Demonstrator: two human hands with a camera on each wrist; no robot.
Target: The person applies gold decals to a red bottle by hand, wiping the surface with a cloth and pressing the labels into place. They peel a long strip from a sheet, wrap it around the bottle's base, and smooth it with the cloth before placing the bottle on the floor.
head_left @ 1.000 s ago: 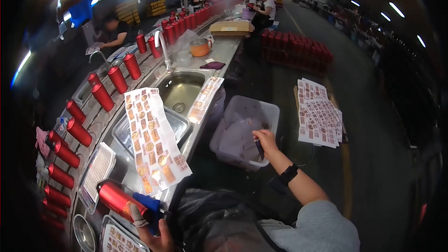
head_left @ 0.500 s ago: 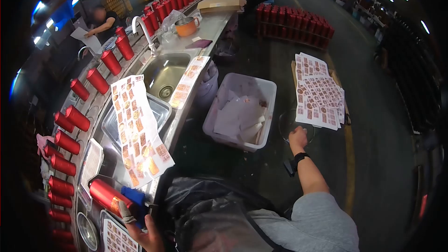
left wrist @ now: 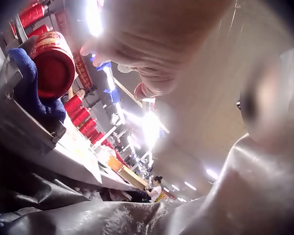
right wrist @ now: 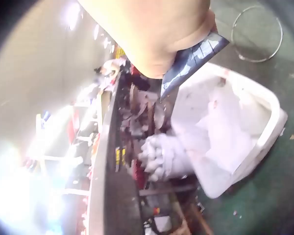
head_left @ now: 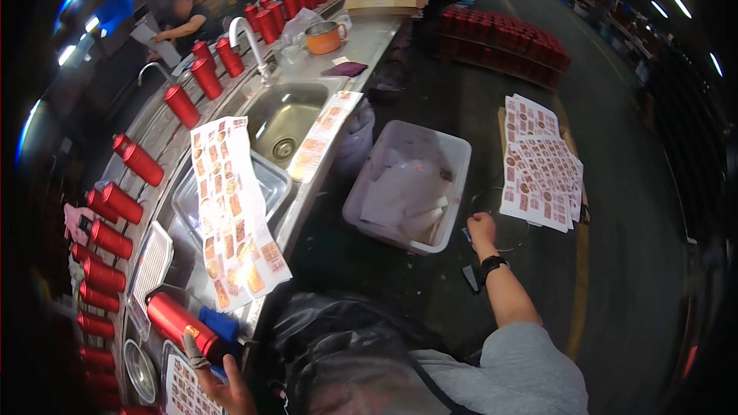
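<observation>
A red metal bottle (head_left: 175, 318) with a gold decal lies on a blue cloth (head_left: 218, 324) at the counter's near edge. By its base end is my left hand (head_left: 221, 390), fingers spread and a pale wrap on one fingertip. The left wrist view shows the bottle's round base (left wrist: 55, 73) and the left hand (left wrist: 152, 49) to its right. Out over the floor, right of the white bin (head_left: 453, 207), my right hand (head_left: 482, 232) is curled. It grips a dark, flat, straight-edged piece (right wrist: 193, 62), best seen in the right wrist view.
A long decal sheet (head_left: 231, 207) lies across a clear tray; another strip (head_left: 327, 138) lies beside the sink (head_left: 288, 111). Red bottles (head_left: 108, 238) line the slatted rack at left. Decal sheets (head_left: 542, 161) are stacked right of the bin. A person (head_left: 192, 23) works across the counter.
My right hand has moved from over the bin's edge to the right of it, still with the dark flat piece. The left hand stays by the bottle. The head view has shifted slightly.
</observation>
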